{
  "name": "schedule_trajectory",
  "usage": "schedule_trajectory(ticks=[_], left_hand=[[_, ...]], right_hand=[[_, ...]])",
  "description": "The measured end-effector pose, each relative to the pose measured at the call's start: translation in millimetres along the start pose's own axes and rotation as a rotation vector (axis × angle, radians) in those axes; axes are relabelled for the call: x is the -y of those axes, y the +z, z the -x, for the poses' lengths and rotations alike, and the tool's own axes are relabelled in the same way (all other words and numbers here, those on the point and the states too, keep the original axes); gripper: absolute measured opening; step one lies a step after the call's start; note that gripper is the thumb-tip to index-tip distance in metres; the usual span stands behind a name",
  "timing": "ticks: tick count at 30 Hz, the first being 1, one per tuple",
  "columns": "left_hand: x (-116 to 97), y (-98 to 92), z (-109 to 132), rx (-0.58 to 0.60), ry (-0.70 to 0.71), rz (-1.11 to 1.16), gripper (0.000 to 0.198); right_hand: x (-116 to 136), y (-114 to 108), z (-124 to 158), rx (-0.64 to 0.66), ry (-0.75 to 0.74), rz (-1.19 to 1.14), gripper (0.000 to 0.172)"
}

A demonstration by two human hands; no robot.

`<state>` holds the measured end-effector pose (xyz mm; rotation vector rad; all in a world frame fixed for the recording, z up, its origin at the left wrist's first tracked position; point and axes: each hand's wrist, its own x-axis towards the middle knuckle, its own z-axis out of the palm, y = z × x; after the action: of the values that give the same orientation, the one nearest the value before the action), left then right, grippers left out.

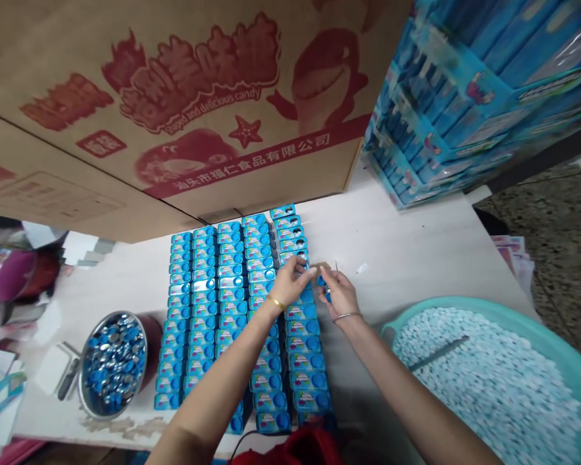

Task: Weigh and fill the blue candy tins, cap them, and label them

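Note:
Rows of small blue tins [232,290] stand on the table. In the right-hand row, the far tins [290,232] show dark round openings, while the nearer tins [307,361] have blue round caps. My left hand [290,284] is over this row, fingers closed beside a tin; what they pinch is hidden. My right hand [339,296] is just right of the row, closed around blue round caps [326,290]. A thin brown piece [321,265] spans the gap between my fingertips. A metal bowl [148,342] at the left holds many blue and silver caps [116,361].
A turquoise basin [445,302] of small pale pieces stands at right, a dark flat stick [440,352] lying in it. Large cardboard boxes [184,161] rise behind the tins. Blue display packs [445,110] are stacked at back right. A scraper [68,374] lies beside the bowl.

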<state>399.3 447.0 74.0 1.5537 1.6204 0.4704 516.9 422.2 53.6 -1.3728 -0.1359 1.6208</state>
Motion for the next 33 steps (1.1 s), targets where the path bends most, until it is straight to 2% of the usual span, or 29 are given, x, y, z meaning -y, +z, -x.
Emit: schedule_trajectory(ticks=[2,4,7,9,11,13,17,21,23,26,29,31,33], left_hand=[[1,4.1,6,0.031,0.064,0.173,0.017],[1,3.7,1,0.007,0.07,0.185,0.007],[0,-4.4,-21,-0.117,-0.01,0.017,0.004],[-2,-10.6,-39,-0.131,-0.075,-0.179,0.003],[-6,-14.8,-54,-0.067,-0.146,-0.386,0.003],[-11,-17.2,-67,0.048,-0.227,-0.562,0.01],[-20,-21.7,-85,0.25,-0.345,-0.756,0.032],[-21,-25.9,-84,0.245,-0.374,-0.784,0.036],[-19,-24.7,-71,0.165,-0.299,-0.741,0.03],[-13,-17.3,-42,0.039,-0.008,-0.427,0.021],[-8,-7.8,-20,0.042,0.225,-0.133,0.016],[-7,-5.0,-19,0.009,0.239,-0.086,0.006],[-6,-6.8,-30,-0.071,0.151,-0.099,0.005]], right_hand=[[1,3,-2,0.045,-0.006,-0.029,0.041],[2,5,-5,0.114,0.007,-0.077,0.036],[6,3,-7,0.184,0.045,-0.121,0.031],[8,0,-9,0.202,0.064,-0.119,0.031],[11,-4,-9,0.233,0.079,-0.111,0.034],[13,-6,-10,0.27,0.093,-0.1,0.037],[13,-9,-13,0.317,0.12,-0.085,0.042],[11,-7,-12,0.336,0.131,-0.051,0.044],[11,-6,-11,0.317,0.134,-0.03,0.046],[11,-1,-10,0.278,0.135,-0.009,0.048],[12,6,-10,0.239,0.119,0.037,0.045],[14,12,-11,0.213,0.118,0.042,0.042],[16,14,-13,0.228,0.157,-0.028,0.035]])
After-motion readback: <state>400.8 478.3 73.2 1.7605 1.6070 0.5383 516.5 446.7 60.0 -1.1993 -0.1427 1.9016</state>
